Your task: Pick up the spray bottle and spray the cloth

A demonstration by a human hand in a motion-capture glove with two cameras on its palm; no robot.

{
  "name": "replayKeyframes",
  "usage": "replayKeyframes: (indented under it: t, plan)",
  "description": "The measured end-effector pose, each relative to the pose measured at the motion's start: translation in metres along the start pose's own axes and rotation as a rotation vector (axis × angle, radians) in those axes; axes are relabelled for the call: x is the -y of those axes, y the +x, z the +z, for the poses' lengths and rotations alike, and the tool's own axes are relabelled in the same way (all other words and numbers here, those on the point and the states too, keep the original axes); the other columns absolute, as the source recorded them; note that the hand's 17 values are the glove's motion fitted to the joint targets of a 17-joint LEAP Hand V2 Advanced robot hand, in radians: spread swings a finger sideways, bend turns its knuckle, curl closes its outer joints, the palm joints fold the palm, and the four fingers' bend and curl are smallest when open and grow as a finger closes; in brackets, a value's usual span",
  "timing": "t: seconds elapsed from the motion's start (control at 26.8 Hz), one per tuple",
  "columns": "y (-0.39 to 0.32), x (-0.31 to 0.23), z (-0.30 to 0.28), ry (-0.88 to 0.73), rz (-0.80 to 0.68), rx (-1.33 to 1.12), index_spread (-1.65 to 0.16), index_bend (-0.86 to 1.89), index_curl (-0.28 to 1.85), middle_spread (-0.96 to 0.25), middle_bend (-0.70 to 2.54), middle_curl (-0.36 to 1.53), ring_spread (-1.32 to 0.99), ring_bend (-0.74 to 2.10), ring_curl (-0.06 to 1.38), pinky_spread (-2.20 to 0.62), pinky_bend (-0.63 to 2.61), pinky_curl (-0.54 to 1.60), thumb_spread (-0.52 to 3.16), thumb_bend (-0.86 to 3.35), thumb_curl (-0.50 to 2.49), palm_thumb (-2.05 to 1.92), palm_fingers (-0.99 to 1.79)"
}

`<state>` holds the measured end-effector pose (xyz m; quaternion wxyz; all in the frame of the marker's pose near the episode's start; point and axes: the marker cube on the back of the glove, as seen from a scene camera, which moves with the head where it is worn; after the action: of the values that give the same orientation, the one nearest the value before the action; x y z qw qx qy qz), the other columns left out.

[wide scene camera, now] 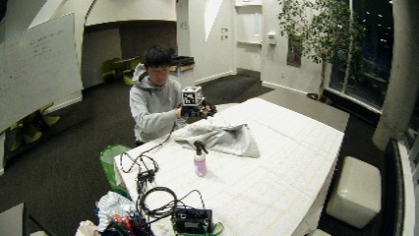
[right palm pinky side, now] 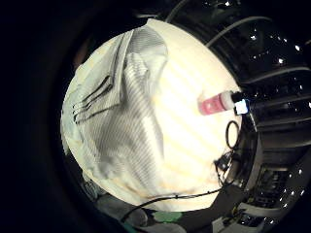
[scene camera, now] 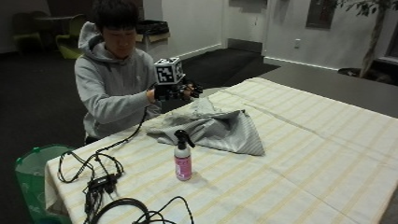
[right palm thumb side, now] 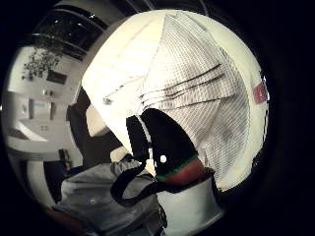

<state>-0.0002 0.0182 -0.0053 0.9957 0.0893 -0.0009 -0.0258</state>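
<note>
A grey-white cloth (scene camera: pixel 217 128) lies crumpled on the striped tablecloth in front of the seated person. The spray bottle (scene camera: pixel 183 161), pink with a black trigger head, stands upright on the table just in front of the cloth, apart from it. My gloved right hand (scene camera: pixel 171 91) is raised above the cloth's far edge, near the person's chest, and holds nothing. The bare hand is right beside it. The palm views look down on the cloth (right palm pinky side: pixel 126 111) and the bottle (right palm pinky side: pixel 216 103) from well above. My gloved thumb (right palm thumb side: pixel 165 142) shows over the cloth (right palm thumb side: pixel 197 88).
Black cables (scene camera: pixel 93 172) and a coiled loop (scene camera: pixel 124 207) lie at the table's near left corner. A green bin (scene camera: pixel 34 168) stands on the floor beside that corner. The striped table (scene camera: pixel 311 154) stretches away to the right of the bottle.
</note>
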Motion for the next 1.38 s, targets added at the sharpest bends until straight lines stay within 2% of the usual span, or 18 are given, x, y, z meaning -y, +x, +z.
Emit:
replayKeyframes:
  t: [0.37, 0.78, 1.01, 1.38]
  plan:
    - [0.015, -0.030, -0.007, 0.229, -0.030, 0.061, -0.40, 0.15, 0.20, -0.05, 0.22, 0.23, 0.08, 0.29, 0.18, 0.27, 0.50, 0.28, 1.09, 0.03, 0.20, 0.38, 0.14]
    - [0.083, -0.068, -0.001, 0.561, 0.089, 0.167, -0.39, 0.14, 0.22, -0.06, 0.24, 0.27, 0.06, 0.32, 0.21, 0.26, 0.46, 0.29, 1.08, -0.03, 0.23, 0.37, 0.19]
    - [0.128, -0.072, 0.014, 0.577, 0.200, 0.196, -0.37, 0.09, 0.20, -0.06, 0.24, 0.29, 0.05, 0.35, 0.23, 0.26, 0.49, 0.31, 1.05, -0.03, 0.23, 0.36, 0.13]
    - [0.181, -0.061, 0.041, 0.458, 0.364, 0.353, -0.35, 0.10, 0.17, -0.04, 0.24, 0.30, 0.05, 0.38, 0.25, 0.26, 0.54, 0.33, 1.03, -0.02, 0.25, 0.37, 0.08]
